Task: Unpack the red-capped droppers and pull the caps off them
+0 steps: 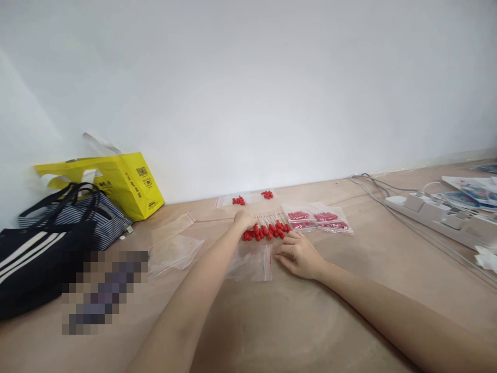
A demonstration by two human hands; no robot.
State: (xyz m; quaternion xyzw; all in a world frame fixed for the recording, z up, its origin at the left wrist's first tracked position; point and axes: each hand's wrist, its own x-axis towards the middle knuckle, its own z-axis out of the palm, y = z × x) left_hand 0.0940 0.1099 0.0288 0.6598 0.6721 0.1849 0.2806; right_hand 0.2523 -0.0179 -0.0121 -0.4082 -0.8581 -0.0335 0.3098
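A row of thin pale sticks with red tips (266,231) lies on the table, tips toward me. At the row's left end is my left hand (244,220), its fingers curled down and closed; what they hold is hidden. My right hand (298,255) rests by the right end, fingers bent and apart, the forefinger at the outermost red tips. Just below the row lies a clear zip bag (252,264). Filled clear bags of red pieces (318,220) lie to the right. Behind, two small clusters of red pieces (238,200) sit on another clear bag (254,199).
More flat clear bags (176,251) lie left of my left arm. A yellow bag (132,181), a striped bag (103,220) and a black bag (34,264) stand at the left. A power strip (435,217) with cables is at the right. A white wall (272,103) bounds the back.
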